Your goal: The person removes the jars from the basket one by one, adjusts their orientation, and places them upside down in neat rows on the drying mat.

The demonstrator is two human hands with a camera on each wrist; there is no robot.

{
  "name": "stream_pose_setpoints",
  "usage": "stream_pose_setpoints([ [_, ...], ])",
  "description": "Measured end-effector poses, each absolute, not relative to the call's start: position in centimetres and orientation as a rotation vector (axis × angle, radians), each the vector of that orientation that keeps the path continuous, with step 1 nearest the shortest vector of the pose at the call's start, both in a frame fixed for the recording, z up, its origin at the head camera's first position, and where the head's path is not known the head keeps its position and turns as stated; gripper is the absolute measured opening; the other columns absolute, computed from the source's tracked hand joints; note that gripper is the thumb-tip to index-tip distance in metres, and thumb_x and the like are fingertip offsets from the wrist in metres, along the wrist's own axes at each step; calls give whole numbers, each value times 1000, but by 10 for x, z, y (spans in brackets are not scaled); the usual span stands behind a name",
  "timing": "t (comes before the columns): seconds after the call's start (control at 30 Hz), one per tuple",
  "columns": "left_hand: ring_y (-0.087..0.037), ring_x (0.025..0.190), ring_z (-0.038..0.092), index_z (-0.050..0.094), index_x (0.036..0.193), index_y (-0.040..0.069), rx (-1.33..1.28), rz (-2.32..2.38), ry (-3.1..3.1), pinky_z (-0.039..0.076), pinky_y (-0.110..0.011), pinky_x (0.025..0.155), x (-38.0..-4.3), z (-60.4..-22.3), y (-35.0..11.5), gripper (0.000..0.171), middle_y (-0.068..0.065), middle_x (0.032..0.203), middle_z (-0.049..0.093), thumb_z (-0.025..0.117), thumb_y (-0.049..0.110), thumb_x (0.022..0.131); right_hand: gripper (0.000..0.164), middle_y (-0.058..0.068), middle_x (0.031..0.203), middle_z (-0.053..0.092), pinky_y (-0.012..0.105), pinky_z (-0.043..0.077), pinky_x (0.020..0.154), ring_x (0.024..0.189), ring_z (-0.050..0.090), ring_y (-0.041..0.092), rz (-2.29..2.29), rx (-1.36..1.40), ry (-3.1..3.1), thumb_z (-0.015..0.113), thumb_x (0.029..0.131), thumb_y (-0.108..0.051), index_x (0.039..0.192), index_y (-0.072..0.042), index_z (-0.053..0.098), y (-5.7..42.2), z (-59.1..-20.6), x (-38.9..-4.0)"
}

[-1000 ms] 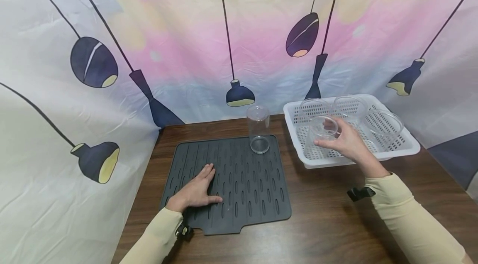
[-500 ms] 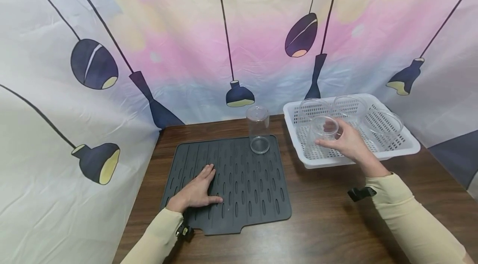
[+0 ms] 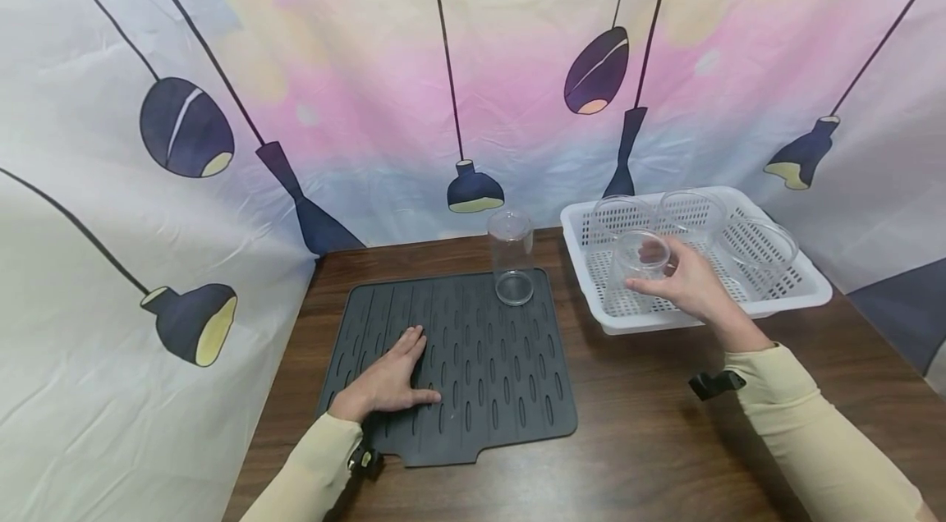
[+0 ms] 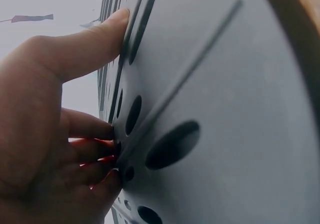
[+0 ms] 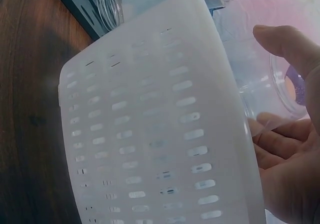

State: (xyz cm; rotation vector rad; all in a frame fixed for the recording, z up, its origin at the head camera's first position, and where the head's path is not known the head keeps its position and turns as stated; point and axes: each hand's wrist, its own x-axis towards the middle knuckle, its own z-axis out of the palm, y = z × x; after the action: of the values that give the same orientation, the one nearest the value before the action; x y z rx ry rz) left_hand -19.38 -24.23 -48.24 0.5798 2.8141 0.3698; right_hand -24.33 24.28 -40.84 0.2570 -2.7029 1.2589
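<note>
Left hand: palm down, thumb and fingertips resting on mat, thumb spread wide toward its right side. Left forearm nearer than mat's left front corner. Right hand: well right of mat, fingers and thumb curved in a grip. Right forearm reaches from mat's front right.

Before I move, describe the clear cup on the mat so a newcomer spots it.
On the brown table lies a dark grey slotted mat. A tall clear cup stands near its far right corner. It is the only cup there; the other clear cups are at the white basket.
</note>
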Motion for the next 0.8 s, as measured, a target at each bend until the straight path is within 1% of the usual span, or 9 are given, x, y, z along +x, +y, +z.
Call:
stream_pose_setpoints([
  [0.2, -32, 150, 14, 31, 151, -3, 594, 377, 2824, 28, -49, 116, -193, -481, -242, 103, -16, 162, 17, 74, 57, 78, 68, 21, 119, 63, 52, 45, 93, 109, 57, 35, 1267, 280, -2685, 86, 74, -37, 124, -1, 56, 242, -408, -244],
  [0.47, -33, 150, 14, 32, 150, -3, 598, 388, 2818, 28, -50, 116, -193, -481, -242, 103, -17, 162, 17, 75, 56, 78, 64, 21, 119, 61, 59, 41, 101, 114, 56, 37, 1322, 305, -2628, 87, 74, -27, 124, -1, 57, 240, -404, -243],
  [0.67, -32, 151, 13, 31, 151, -3, 594, 388, 2816, 28, -49, 116, -195, -481, -242, 103, -17, 162, 16, 74, 57, 79, 65, 21, 119, 60, 59, 42, 100, 115, 55, 40, 1331, 311, -2602, 87, 73, -23, 125, -1, 56, 241, -401, -243],
  [0.8, -32, 151, 13, 31, 151, -2, 589, 381, 2811, 28, -49, 116, -195, -482, -243, 103, -16, 162, 16, 74, 58, 79, 65, 22, 118, 61, 59, 42, 100, 114, 56, 40, 1322, 320, -2597, 88, 72, -22, 125, -1, 56, 240, -401, -243],
])
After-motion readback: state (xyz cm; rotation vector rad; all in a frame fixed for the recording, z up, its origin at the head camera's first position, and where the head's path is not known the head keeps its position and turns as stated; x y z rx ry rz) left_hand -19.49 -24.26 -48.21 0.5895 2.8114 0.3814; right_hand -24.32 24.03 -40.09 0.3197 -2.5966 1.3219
